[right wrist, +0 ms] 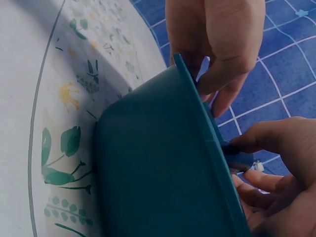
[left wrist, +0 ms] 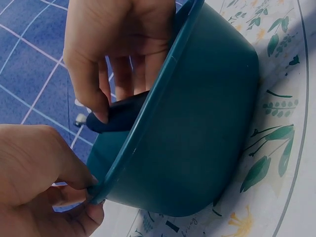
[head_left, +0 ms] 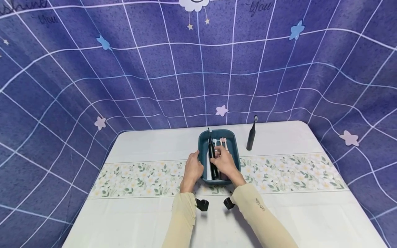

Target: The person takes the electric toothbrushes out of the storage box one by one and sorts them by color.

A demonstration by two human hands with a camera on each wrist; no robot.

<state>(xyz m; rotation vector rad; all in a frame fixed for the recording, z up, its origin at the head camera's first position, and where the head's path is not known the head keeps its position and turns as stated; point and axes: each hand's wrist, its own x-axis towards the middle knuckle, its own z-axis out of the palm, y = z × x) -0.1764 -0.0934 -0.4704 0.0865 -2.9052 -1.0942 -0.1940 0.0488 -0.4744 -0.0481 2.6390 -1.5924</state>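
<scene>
A teal plastic bin [head_left: 236, 151] stands on the table. My left hand [head_left: 194, 167] pinches its left rim, thumb and fingers on either side of the edge in the left wrist view. With thumb and fingers, my right hand [head_left: 224, 160] holds a black electric toothbrush [head_left: 212, 150] inside the bin; its head points away from me. The black handle [right wrist: 239, 160] shows partly past the rim in the right wrist view. Beneath and beside it in the bin lie several lighter toothbrushes [head_left: 225, 142], partly hidden by the right hand and the black toothbrush.
Another black electric toothbrush [head_left: 251, 136] stands upright on the table, right of the bin. The white table [head_left: 139, 220] has a floral band [head_left: 139, 179] across it. A purple gridded curtain [head_left: 155, 82] hangs behind and at both sides.
</scene>
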